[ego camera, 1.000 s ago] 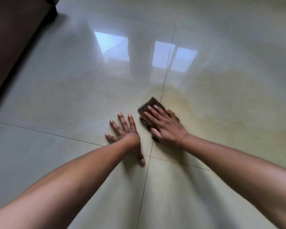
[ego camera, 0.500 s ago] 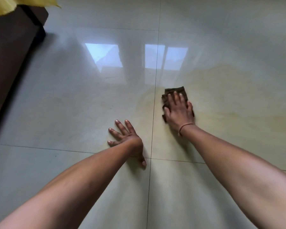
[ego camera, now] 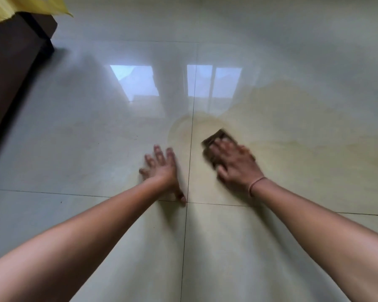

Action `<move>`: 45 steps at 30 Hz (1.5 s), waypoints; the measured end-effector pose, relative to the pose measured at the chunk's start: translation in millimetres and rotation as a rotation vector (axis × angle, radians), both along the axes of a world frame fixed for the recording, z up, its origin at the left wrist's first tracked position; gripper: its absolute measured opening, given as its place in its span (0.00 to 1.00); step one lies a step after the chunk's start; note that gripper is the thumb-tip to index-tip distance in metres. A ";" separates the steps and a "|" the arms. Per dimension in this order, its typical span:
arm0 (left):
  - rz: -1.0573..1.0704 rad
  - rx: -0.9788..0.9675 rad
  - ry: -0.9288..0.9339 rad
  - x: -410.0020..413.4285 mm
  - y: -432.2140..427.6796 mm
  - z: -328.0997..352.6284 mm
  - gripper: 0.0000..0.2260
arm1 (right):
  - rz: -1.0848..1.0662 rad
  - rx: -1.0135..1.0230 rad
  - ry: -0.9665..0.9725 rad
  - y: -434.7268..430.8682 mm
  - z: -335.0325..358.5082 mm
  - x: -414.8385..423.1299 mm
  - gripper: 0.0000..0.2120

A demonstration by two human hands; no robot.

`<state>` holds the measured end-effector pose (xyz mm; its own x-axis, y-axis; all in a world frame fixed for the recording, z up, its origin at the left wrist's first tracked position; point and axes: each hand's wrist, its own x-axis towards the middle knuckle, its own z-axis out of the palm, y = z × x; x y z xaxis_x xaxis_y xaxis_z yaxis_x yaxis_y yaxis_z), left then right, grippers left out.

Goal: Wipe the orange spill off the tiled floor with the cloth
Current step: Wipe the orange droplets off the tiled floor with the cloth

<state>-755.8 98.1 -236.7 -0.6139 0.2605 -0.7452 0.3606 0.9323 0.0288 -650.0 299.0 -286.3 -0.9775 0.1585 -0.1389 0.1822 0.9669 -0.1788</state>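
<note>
A pale orange spill [ego camera: 292, 118] spreads as a thin smeared film over the glossy tiled floor [ego camera: 85, 149], mostly right of the vertical grout line. A dark brown cloth [ego camera: 216, 137] lies flat on the spill. My right hand [ego camera: 236, 164] presses on the cloth with fingers spread over it, blurred by motion; only the cloth's far corner shows. My left hand [ego camera: 162, 168] rests flat on the floor just left of the grout line, fingers apart, holding nothing.
A dark wooden piece of furniture [ego camera: 11, 79] stands along the left edge, with yellow fabric [ego camera: 20, 7] on top. Window reflections [ego camera: 175, 81] shine on the tiles ahead. Grout lines cross near my left thumb.
My right hand has slid the cloth over the spill, first away and right, now back towards me. The view has tilted up. My left hand has stayed planted.
</note>
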 end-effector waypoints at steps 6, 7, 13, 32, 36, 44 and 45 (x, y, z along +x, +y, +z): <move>-0.476 0.271 0.124 4.9 97.3 3.9 0.69 | -0.125 -0.005 -0.031 13.1 0.2 41.0 0.29; -0.535 0.275 0.130 6.1 114.3 4.1 0.68 | -0.024 0.017 -0.032 35.6 2.2 54.8 0.30; -0.465 0.113 -0.101 18.2 173.1 -9.3 0.71 | -0.710 -0.007 0.030 92.6 -0.2 54.6 0.28; -0.301 -0.157 -0.037 29.8 209.0 -41.4 0.82 | -0.995 -0.001 0.121 185.5 2.1 105.1 0.29; -0.305 -0.153 -0.037 30.4 208.7 -45.1 0.82 | -1.013 -0.006 0.128 160.0 -3.8 22.1 0.28; -0.309 -0.172 -0.047 30.8 206.1 -38.5 0.81 | -0.673 0.006 0.052 164.8 2.3 87.7 0.29; -0.310 -0.179 -0.048 31.9 206.3 -38.8 0.81 | -0.876 -0.006 0.048 173.9 3.7 85.4 0.28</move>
<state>-723.9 304.4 -275.5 -0.4893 0.2916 -0.8219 0.6289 0.7710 -0.1009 -564.5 472.8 -282.6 -0.5095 0.8541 -0.1042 0.8507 0.4819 -0.2100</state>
